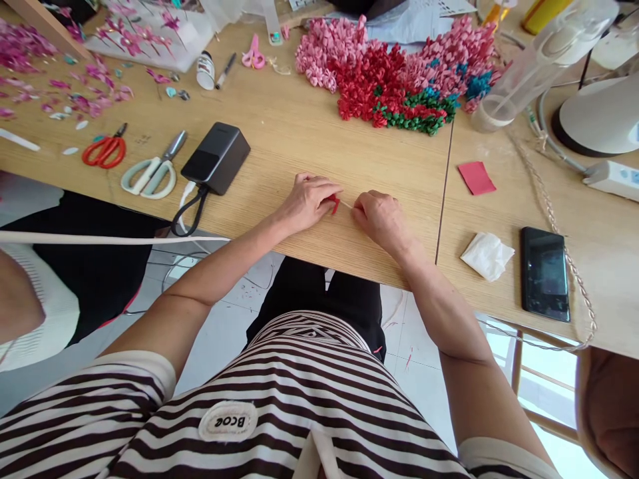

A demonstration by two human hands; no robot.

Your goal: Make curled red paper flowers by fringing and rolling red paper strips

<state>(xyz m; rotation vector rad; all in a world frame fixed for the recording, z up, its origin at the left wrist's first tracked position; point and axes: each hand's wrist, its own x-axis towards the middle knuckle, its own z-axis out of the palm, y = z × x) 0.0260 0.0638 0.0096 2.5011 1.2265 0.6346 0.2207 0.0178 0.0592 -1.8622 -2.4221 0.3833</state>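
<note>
My left hand (309, 199) rests on the wooden table (279, 133) with its fingers pinched on a small red paper piece (334, 204). Close to its right, my right hand (382, 216) is curled shut and seems to pinch a thin pale stick (346, 203) that runs into the red piece. Both hands sit near the table's front edge. A heap of curled paper flowers (394, 73) in pink, red, green and blue lies farther back.
A black power bank (215, 158) with cable, white scissors (152, 174) and red scissors (106, 150) lie to the left. A red paper square (476, 177), a crumpled tissue (486, 255) and a black phone (545, 273) lie to the right. Another person's arm (20, 293) shows at the left edge.
</note>
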